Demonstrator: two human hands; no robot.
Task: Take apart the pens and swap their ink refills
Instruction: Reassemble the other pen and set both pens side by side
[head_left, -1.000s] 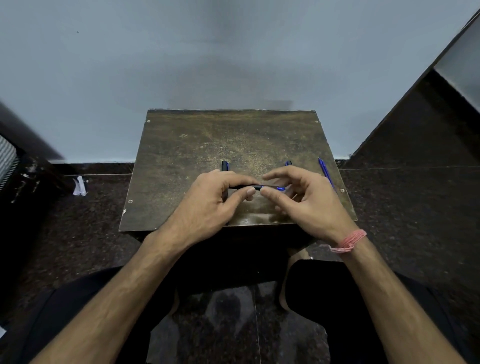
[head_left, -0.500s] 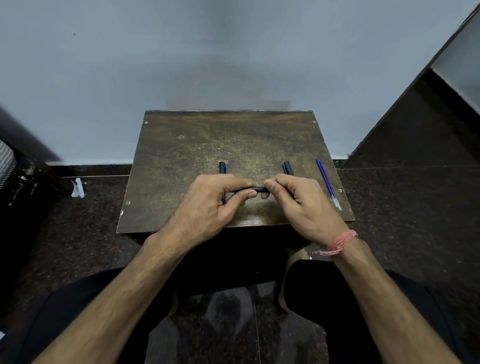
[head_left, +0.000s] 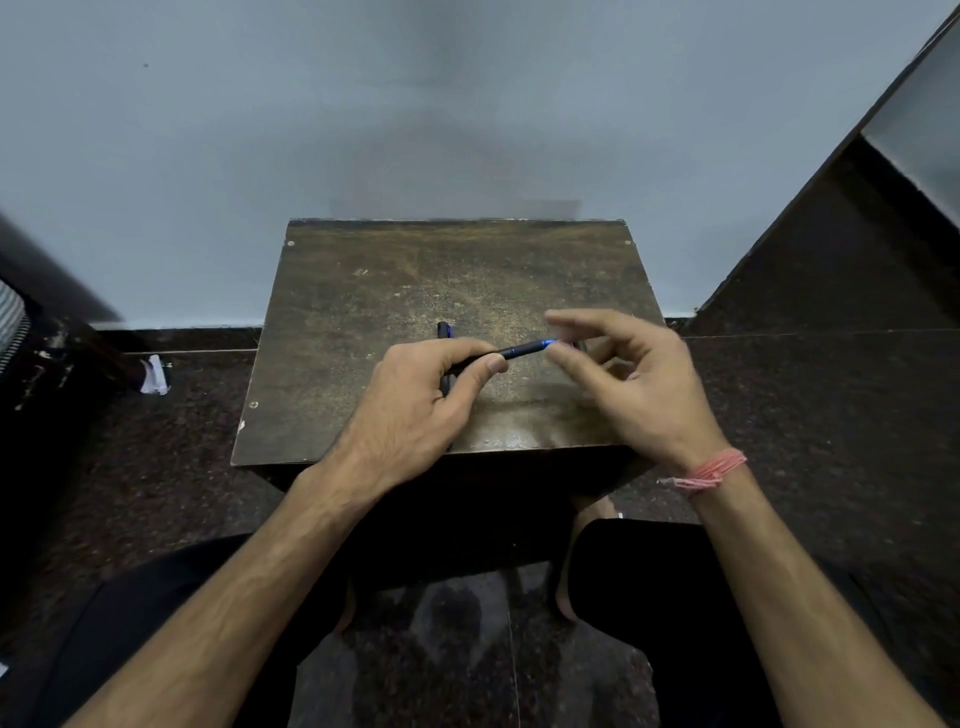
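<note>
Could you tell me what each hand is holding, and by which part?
Left hand pinches the dark slim pen barrel at its rear end; the blurred right hand seems empty.

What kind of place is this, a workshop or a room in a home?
Probably a plain room in a home, not a workshop. A small worn wooden table stands against a bare pale wall on a dark speckled stone floor, and the person sits low with bare feet, holding a pen.
</note>
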